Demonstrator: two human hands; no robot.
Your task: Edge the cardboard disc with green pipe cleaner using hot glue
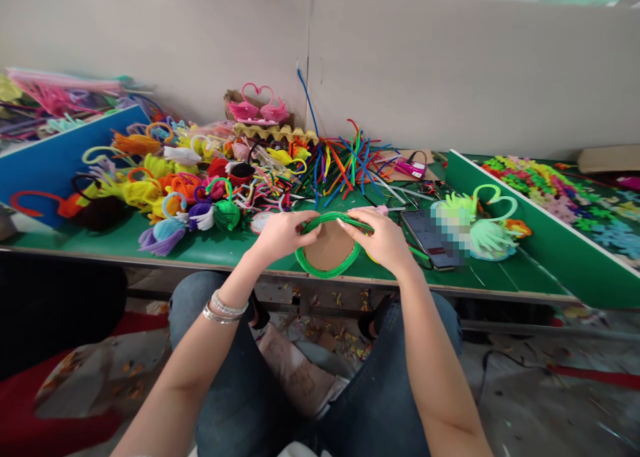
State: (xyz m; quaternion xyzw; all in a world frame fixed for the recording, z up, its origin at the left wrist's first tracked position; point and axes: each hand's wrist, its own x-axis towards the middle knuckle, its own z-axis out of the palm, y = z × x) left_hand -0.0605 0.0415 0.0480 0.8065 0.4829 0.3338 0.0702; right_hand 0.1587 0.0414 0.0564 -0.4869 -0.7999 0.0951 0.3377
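Observation:
A round brown cardboard disc [327,246] with green fuzzy stems around its rim is held over the front edge of the green table. My left hand [286,235] pinches its upper left rim, thumb on the near side. At the upper right, my right hand [379,237] grips the same rim, its fingers along the green edge. A green stem [419,252] sticks out beside my right hand. Just right of it lies a dark phone [429,239], partly blurred out. Pale green swans [493,233] made of fuzzy stems stand beyond the phone.
Colourful fuzzy-stem birds [165,190] crowd the left, beside a blue divider [75,157]. Loose stems [350,160] lie at the back centre, near pink swans [257,110] and a pink item [411,167]. A green divider [530,223] stands right, with small coloured pieces [565,197] behind it.

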